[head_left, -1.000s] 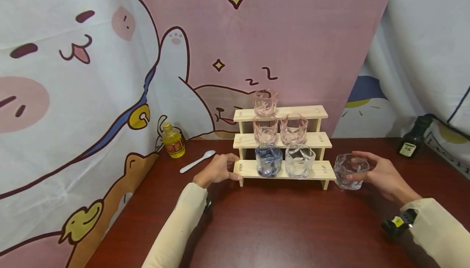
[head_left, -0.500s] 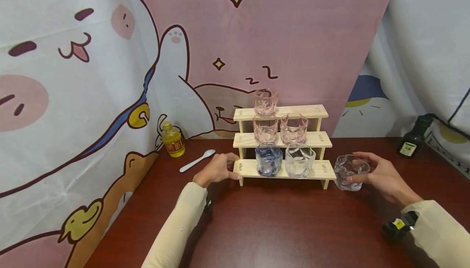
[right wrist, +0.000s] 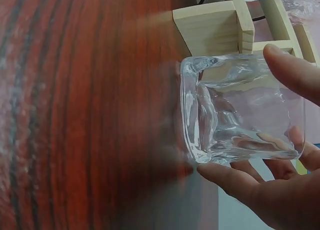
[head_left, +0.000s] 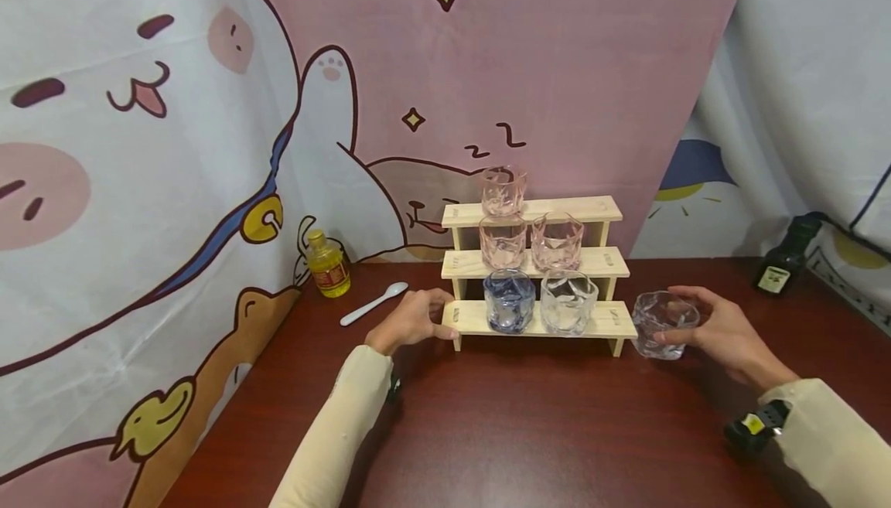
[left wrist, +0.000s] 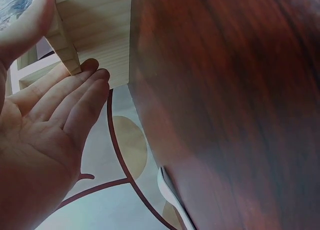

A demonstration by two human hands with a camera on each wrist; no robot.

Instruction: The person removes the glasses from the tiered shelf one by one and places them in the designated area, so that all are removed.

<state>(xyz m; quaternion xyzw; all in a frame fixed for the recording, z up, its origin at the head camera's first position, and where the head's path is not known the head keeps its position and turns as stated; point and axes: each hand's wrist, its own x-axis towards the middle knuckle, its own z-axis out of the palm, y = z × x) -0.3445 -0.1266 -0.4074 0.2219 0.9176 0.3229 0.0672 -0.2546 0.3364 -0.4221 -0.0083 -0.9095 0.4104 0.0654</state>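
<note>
A three-tier wooden display stand (head_left: 473, 316) stands on the dark red table. My left hand (head_left: 416, 318) grips the left end of its lowest shelf, thumb at the front edge and fingers behind; in the left wrist view the fingers (left wrist: 75, 107) are nearly straight. Just right of the stand, my right hand (head_left: 724, 335) holds a clear drinking glass (head_left: 654, 330) between thumb and fingers. The glass (right wrist: 240, 109) is upright, its base at the table surface. On the lowest shelf sit a blue glass (head_left: 510, 303) and a clear glass (head_left: 568, 303).
Pink glasses stand higher: two on the middle shelf, including one at the right (head_left: 557, 243), and one on top (head_left: 503, 192). A yellow oil bottle (head_left: 329, 267) and white spoon (head_left: 374, 305) lie left. A dark bottle (head_left: 785, 257) is at the right. A printed cloth (head_left: 557, 67) hangs behind.
</note>
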